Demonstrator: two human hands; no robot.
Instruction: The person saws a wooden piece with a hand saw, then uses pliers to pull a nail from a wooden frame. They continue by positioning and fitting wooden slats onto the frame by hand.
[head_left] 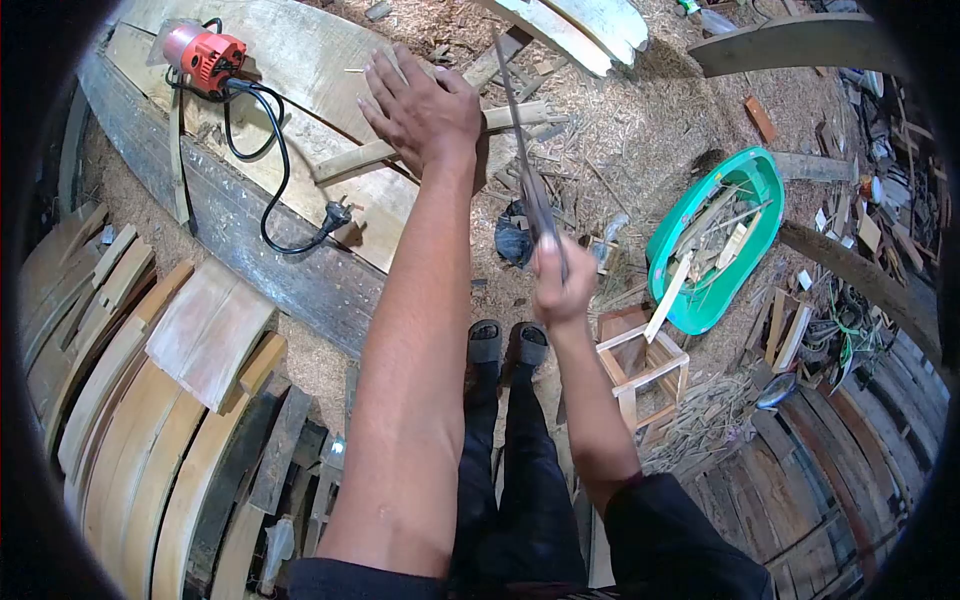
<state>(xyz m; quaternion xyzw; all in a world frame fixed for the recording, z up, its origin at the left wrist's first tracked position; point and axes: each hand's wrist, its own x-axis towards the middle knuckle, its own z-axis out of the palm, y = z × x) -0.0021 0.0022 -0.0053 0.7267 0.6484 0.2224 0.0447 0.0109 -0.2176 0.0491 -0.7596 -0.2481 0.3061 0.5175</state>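
My left hand (425, 115) lies flat with fingers spread across a narrow wooden strip (355, 160), pressing it against the boards of a workbench (290, 265). The strip's splintered end (530, 115) sticks out past the bench edge. In my right hand (563, 280), fingers are wrapped round the handle end of a hand saw (527, 165). Its long dark blade appears nearly edge-on and points away from me, overlapping the strip near that splintered end. The saw's handle is mostly hidden in my fist.
A red power tool (207, 58) lies on the bench, its black cord ending in a plug (338, 215). A green tub (660, 270) of wood scraps and a small wooden frame (645, 375) stand at right. Stacked planks (150, 440) fill the lower left. Shavings cover the floor (620, 140).
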